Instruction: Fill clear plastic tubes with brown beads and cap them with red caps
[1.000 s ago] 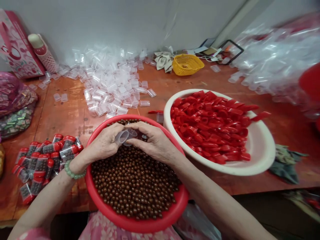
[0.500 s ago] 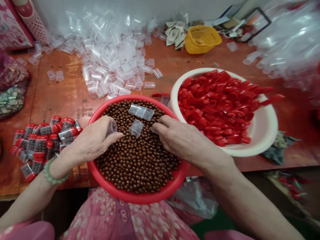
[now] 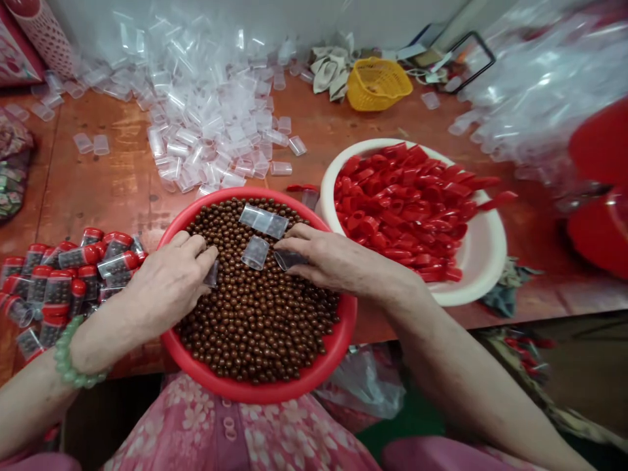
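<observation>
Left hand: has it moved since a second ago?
Yes; judged against the red basin, the left hand has moved leftward, toward its left rim.

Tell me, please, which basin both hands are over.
The red basin of brown balls, beneath the left hand and right hand; the white basin beside it holds red pieces.

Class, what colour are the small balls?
The small balls are brown, best shown in the head view.

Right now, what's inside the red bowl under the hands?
The red bowl holds many small brown balls, with clear tubes on top. The left hand and right hand each hold another tube. The bowl's bottom can't be seen because the balls cover it.
</observation>
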`<state>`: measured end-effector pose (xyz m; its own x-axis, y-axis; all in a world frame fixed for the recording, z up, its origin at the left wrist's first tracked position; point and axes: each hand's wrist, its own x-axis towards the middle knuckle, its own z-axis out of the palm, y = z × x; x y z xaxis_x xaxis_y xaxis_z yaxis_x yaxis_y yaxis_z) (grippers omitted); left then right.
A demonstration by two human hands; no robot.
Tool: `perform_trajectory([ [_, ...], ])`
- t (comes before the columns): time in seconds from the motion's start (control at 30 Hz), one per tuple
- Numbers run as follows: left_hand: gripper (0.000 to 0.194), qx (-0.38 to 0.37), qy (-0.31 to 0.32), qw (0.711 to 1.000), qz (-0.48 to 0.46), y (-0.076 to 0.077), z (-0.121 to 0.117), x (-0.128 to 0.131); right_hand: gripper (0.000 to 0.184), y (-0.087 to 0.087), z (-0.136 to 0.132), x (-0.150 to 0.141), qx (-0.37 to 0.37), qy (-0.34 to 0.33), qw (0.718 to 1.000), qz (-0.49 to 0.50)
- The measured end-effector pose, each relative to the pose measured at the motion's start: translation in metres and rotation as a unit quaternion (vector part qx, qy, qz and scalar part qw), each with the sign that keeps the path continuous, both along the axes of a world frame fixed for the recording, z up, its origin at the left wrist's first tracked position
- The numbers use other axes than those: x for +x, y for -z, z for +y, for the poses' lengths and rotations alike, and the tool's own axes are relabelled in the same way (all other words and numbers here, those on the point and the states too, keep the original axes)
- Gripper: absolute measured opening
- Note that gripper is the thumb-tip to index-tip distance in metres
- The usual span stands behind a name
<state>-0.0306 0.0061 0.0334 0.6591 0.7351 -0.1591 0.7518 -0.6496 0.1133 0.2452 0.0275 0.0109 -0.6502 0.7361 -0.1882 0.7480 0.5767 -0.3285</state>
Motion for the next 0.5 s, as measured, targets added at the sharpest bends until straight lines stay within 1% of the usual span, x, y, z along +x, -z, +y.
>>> perform_trajectory([
  [0.07,0.021,0.009,0.013,1.000,-0.010,0.000,0.004,-0.002,0.025,-0.001,0.000,0.001,0.004,-0.003,1.000,-0.005],
  [0.2,0.025,-0.001,0.061,0.998,-0.027,0.000,0.009,-0.007,0.017,-0.009,0.000,0.000,-0.009,-0.013,1.000,-0.023],
  [0.27,0.025,-0.009,0.074,0.997,-0.030,-0.002,0.011,-0.009,0.015,-0.014,0.001,0.000,-0.022,-0.006,1.000,0.005],
  [0.3,0.025,-0.009,0.076,0.997,-0.030,-0.002,0.011,-0.009,0.014,-0.016,0.001,0.000,-0.033,0.006,0.999,0.034],
  [0.37,0.024,-0.007,0.077,0.997,-0.028,-0.002,0.011,-0.010,0.017,-0.017,0.001,0.002,-0.078,0.049,0.990,0.105],
  [0.43,0.023,-0.006,0.071,0.997,-0.033,0.001,0.011,-0.010,0.024,-0.015,0.000,0.006,-0.133,0.107,0.970,0.175],
  [0.5,0.022,-0.007,0.048,0.997,-0.059,0.004,0.010,-0.011,0.030,-0.011,-0.004,0.010,-0.148,0.168,0.946,0.235],
])
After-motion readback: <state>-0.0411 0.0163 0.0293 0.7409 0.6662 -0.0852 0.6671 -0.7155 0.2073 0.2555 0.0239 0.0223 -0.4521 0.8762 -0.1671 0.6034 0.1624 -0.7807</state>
